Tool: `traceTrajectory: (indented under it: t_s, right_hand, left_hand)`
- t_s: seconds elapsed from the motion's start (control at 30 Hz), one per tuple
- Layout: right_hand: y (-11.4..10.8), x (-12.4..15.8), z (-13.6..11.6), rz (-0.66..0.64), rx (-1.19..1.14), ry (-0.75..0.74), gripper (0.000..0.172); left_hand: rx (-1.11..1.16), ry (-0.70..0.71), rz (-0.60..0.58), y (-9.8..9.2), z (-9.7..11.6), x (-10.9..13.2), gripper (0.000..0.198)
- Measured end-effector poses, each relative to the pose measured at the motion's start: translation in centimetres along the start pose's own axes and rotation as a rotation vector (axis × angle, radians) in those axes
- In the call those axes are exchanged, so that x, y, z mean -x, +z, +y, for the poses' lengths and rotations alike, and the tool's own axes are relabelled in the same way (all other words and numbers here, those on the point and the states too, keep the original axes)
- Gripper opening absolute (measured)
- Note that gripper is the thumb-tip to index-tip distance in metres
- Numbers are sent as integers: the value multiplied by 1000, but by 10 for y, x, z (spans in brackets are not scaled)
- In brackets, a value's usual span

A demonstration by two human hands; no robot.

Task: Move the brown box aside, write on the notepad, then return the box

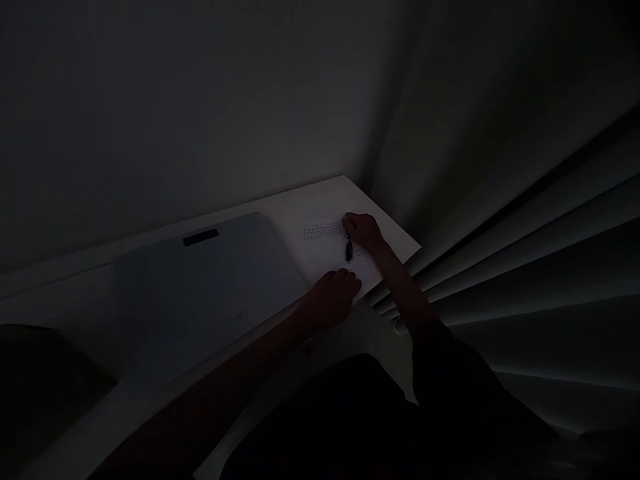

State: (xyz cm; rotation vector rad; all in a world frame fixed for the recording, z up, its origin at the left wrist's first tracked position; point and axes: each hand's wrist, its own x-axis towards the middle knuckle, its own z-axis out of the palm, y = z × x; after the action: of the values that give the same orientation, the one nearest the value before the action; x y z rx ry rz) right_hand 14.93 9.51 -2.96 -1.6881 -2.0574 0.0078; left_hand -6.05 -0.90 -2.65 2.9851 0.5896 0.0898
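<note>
Dark clothing (320, 427) fills the bottom of the view, covering the person's lap, and a dark sleeve (450, 367) runs up on the right. Past it, the right hand (364, 230) reaches over the outer end of a white table (320, 193), its fingertips closed on the upper end of a small black object (349, 251). This object points toward the person, over a white paper (320, 253) printed with rows of small dark marks; whether it touches the sheet cannot be told. Nearer the person, the left hand (337, 293) lies at the front edge of the table, by the near side of the paper, fingers curled; the dim light does not show whether it grips anything.

Left of the paper, a grey-blue panel (200, 293) lies flat on the table, with a black strip (201, 237) near its far edge. Behind stands a plain wall (175, 120). To the right hang the long folds of a curtain (550, 267). At the far left is a dark shape (45, 380), too dim to make out.
</note>
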Motion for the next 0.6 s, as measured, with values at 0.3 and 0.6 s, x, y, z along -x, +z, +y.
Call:
traceTrajectory:
  t_s: [0.3,0.6]
  right_hand:
    - [-10,-8,-1,44,190,-173,40]
    - [-6,2,9,205,-525,206,39]
  left_hand:
    - [1,18,50,11,-4,1,36]
    - [-5,26,71,11,-3,1,32]
